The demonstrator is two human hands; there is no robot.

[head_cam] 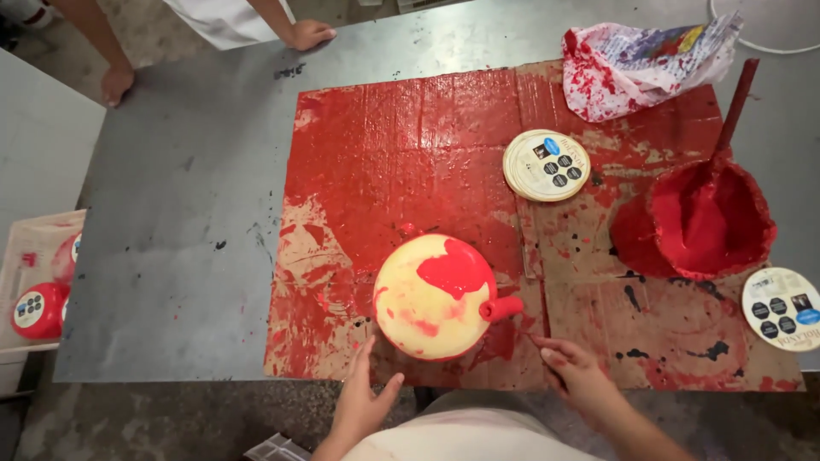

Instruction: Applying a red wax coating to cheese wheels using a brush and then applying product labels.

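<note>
Cheese wheel (436,297) between hands (363,401), untouched.

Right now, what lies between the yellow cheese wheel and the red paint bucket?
In the head view, between the cheese wheel and the bucket lies only paint-stained cardboard. The round label sits further back, outside that stretch.

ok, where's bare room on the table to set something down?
Free: bare grey metal table left of the red-painted cardboard sheet. Crowded: the right, with round labelled lid, red paint bucket, paint-stained rag; yellow round cheese between both hands.
</note>
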